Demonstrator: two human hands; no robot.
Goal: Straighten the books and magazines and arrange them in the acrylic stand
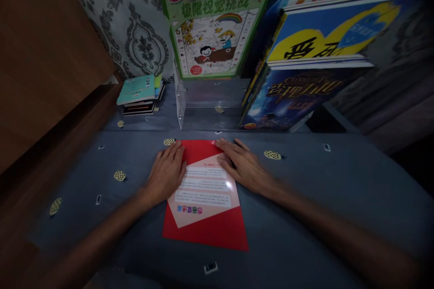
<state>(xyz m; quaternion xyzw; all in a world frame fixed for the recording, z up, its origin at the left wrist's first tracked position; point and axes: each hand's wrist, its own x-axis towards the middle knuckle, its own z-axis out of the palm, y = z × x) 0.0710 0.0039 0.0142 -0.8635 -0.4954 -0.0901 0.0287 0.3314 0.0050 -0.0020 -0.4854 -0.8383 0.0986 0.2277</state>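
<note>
A thin red book (210,228) lies flat in front of me, a pale panel of upside-down print on its upward face. My left hand (167,169) rests along its upper left edge, fingers stretched forward and thumb against the printed panel. At the upper right corner, my right hand (244,166) lies with its fingers apart, the index fingertip on the red border and the thumb over the panel. Neither hand is wrapped round the book. Parts of its side edges are hidden under the hands.
Behind the book stands a clear acrylic rack (212,117) with a green picture book (217,22) upright in it. Several books, a dark blue one (291,95) foremost, stand right. A small stack of booklets (140,90) is left, on the grey-blue tablecloth (322,189).
</note>
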